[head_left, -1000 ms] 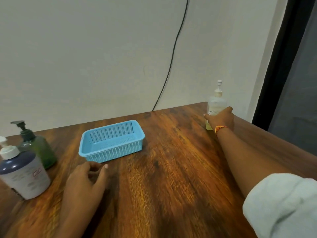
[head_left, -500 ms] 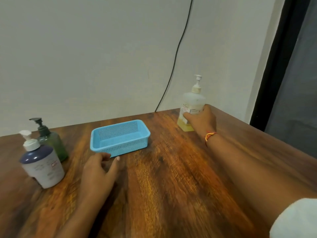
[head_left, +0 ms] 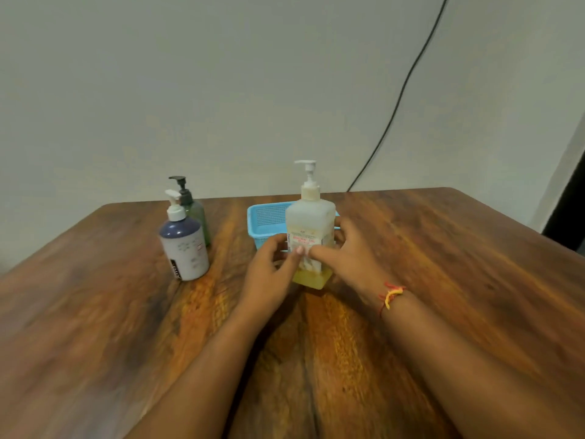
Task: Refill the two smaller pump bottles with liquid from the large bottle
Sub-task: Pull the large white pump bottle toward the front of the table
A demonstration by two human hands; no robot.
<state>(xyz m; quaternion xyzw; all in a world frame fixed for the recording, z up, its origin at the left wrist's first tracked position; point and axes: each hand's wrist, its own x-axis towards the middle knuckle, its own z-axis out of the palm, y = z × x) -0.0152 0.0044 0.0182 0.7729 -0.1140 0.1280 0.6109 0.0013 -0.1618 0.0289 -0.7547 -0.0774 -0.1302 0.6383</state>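
The large translucent pump bottle [head_left: 311,223], with a low layer of yellow liquid, stands upright on the wooden table [head_left: 443,264] in front of the blue basket. My right hand [head_left: 348,255] wraps its right side, and my left hand [head_left: 272,267] touches its left side, thumb on the label. To the left stand the two smaller pump bottles: a white one with a dark blue shoulder [head_left: 185,248] and, behind it, a green one with a black pump [head_left: 197,213].
A blue plastic basket [head_left: 264,221] sits just behind the large bottle. A black cable [head_left: 402,96] runs down the wall to the table's back edge. The table's right edge lies near a dark doorway.
My right hand has carried the large bottle from the table's far right to the middle, in front of the basket. My left hand has come off the table onto the bottle.
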